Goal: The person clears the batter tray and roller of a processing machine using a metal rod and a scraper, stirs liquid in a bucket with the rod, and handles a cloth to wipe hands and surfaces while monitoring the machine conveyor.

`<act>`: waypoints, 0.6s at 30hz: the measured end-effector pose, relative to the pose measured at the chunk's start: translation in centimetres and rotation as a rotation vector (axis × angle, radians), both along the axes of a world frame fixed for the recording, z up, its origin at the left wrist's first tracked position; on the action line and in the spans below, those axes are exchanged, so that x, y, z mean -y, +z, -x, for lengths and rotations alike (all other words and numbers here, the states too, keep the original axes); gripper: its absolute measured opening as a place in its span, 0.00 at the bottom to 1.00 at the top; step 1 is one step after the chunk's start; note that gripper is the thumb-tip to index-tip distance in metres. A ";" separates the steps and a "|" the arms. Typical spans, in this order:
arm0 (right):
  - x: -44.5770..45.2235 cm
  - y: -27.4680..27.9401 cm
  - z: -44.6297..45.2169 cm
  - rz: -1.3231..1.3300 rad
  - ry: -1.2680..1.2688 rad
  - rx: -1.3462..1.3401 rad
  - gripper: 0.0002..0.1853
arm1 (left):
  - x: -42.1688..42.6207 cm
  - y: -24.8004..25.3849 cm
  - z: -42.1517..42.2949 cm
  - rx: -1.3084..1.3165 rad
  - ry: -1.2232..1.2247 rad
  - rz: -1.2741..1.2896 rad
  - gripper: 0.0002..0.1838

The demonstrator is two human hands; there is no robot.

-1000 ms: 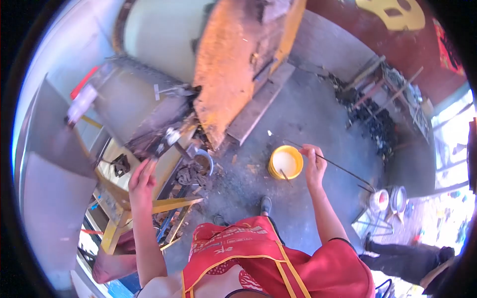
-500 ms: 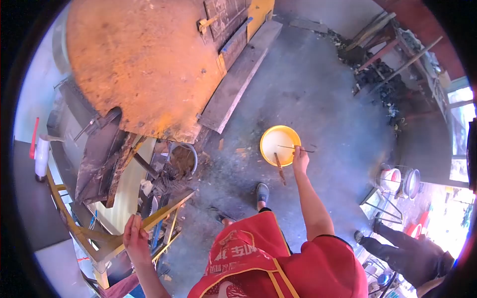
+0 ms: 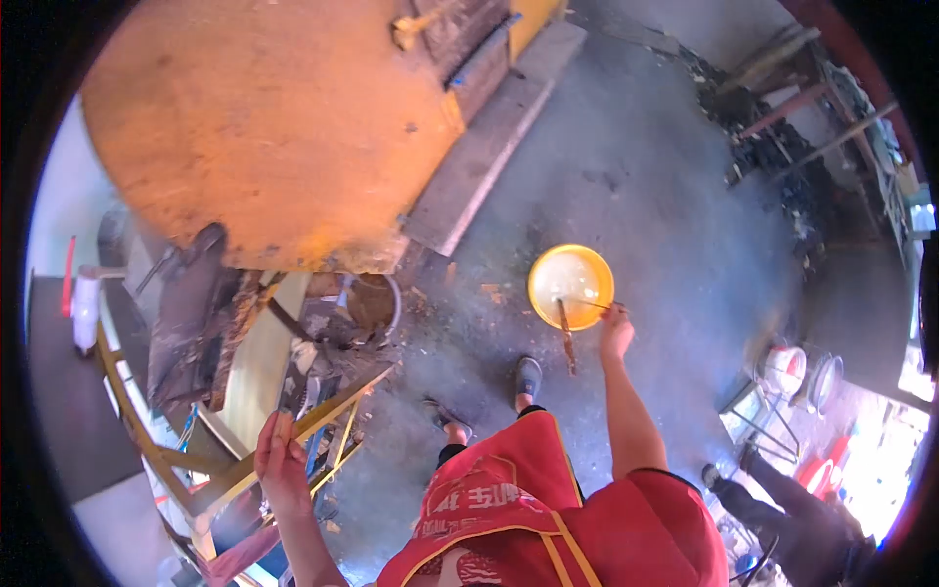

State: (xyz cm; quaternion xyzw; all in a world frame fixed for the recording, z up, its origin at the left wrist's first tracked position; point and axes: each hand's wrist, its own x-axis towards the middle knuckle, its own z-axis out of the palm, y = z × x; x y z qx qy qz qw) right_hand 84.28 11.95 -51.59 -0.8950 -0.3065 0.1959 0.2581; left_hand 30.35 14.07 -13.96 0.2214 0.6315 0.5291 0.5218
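Observation:
My right hand (image 3: 615, 336) pinches a thin metal rod (image 3: 590, 302) over the yellow bucket (image 3: 533, 303). The rod's far end reaches to the pale liquid (image 3: 569, 274) inside. Against the bucket's near rim leans a brown stick (image 3: 567, 342), its lower end in the liquid and its upper end sticking out toward me. My left hand (image 3: 282, 468) is raised at the left with its fingers curled together, in front of or beside a wooden frame (image 3: 328, 411). Whether it holds something small or touches the frame, I cannot make out.
A large round orange tabletop (image 3: 264, 127) stands upper left, beside a long plank (image 3: 499, 142). A tub (image 3: 377, 303) and scrap wood lie below it. Dark rubble (image 3: 763, 161) is at upper right. A person's dark-trousered legs (image 3: 782, 499) show at lower right.
The view has shifted, moving the bucket slightly right in the picture. My right hand has lowered the rod's tip toward the liquid near the stick. My left hand remains curled by the frame.

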 end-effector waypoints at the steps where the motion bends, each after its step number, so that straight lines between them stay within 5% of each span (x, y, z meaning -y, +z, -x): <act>1: 0.8 -0.6 -0.2 -0.154 -0.014 -0.077 0.11 | -0.2 0.4 0.1 -0.003 -0.008 -0.009 0.23; 3: 3.4 -5.2 -1.2 -0.370 -0.140 -0.476 0.13 | -0.4 1.2 1.2 -0.050 -0.014 -0.066 0.23; 4: 4.2 -4.3 -1.9 -0.091 0.191 -0.099 0.13 | -0.8 2.5 1.0 -0.090 0.031 -0.108 0.22; 5: 2.5 2.7 -0.1 0.167 0.211 -0.056 0.11 | -1.0 3.7 1.8 -0.165 0.036 -0.112 0.22; 6: 6.2 -12.2 -4.9 -0.321 0.336 0.064 0.08 | -0.9 4.7 3.3 -0.215 -0.012 -0.174 0.20; 9: 3.5 6.0 3.1 -0.298 0.099 -0.192 0.14 | -1.9 9.5 5.7 -0.657 0.038 -0.253 0.18; 11: 3.3 7.5 4.8 -0.331 0.103 -0.200 0.15 | -2.6 12.0 8.6 -1.077 -0.024 -0.288 0.19; 12: 3.6 8.1 5.1 -0.336 0.083 -0.207 0.16 | -3.5 13.2 9.2 -1.074 -0.001 -0.309 0.19; 14: 4.0 8.6 6.0 -0.381 0.068 -0.246 0.16 | -5.5 15.4 10.5 -1.899 -0.126 -0.488 0.24; 18: 4.8 10.5 7.4 -0.414 0.045 -0.310 0.18 | -10.1 14.6 13.7 -2.085 -0.301 -0.541 0.24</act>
